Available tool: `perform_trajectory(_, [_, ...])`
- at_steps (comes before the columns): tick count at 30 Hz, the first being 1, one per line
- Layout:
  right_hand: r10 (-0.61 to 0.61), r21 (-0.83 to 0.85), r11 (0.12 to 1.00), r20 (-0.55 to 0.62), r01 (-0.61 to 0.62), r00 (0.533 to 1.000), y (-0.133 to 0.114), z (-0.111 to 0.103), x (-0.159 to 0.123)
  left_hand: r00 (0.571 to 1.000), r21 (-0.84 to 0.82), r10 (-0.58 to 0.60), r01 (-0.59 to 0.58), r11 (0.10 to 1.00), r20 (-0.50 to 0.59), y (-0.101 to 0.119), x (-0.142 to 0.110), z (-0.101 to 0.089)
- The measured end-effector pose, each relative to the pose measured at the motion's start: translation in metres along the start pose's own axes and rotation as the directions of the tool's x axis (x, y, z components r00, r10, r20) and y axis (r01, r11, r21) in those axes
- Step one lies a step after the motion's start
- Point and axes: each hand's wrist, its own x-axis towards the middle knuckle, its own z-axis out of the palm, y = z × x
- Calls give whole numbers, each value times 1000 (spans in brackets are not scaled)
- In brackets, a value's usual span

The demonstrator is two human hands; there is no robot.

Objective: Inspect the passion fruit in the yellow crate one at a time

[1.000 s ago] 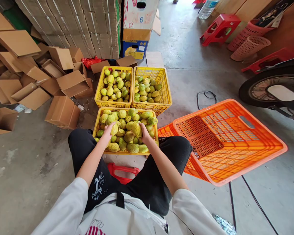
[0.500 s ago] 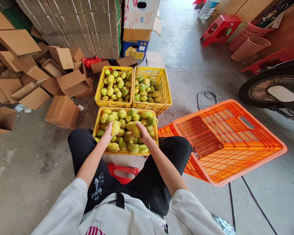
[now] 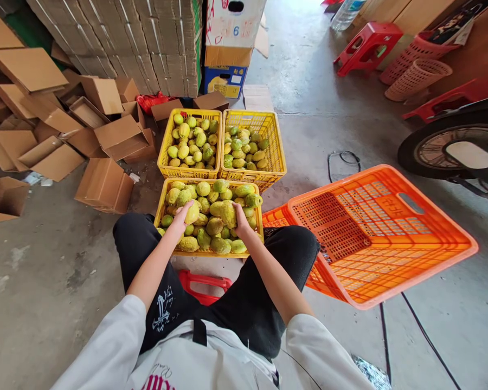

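Note:
My left hand [image 3: 181,219] is closed around the left side of a smooth, rounded yellow fruit [image 3: 192,213]. In my right hand [image 3: 240,221] is a larger, knobbly yellow-green fruit [image 3: 228,215], gripped from its right side. Both fruits are just above the near yellow crate [image 3: 158,215], which sits in front of my knees, full of oval yellow-green fruits [image 3: 203,239] that look like citrons. Some fingers of each hand are hidden behind the fruit.
Behind stand two more yellow crates [image 3: 282,146] of similar fruit. A large orange crate [image 3: 423,271] tilts beside my right knee. Cardboard boxes [image 3: 103,184] lie piled at left. A motorbike wheel [image 3: 439,146], red stool [image 3: 366,49] and black cable [image 3: 344,157] are at right.
My right hand has shifted slightly right and turned the knobbly fruit more upright, its rounded face now showing. My left hand and its fruit are almost unmoved.

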Motion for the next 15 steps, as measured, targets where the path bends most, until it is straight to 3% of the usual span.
perform_trajectory(8, [-99, 22, 995, 148, 97, 984, 3, -3, 3, 998, -24, -31, 30, 999, -53, 5, -5, 6])
perform_trajectory(15, [-154, 29, 988, 217, 151, 964, 4, -5, 1, 993, -119, -114, 111, 987, -19, 8, -11, 9])
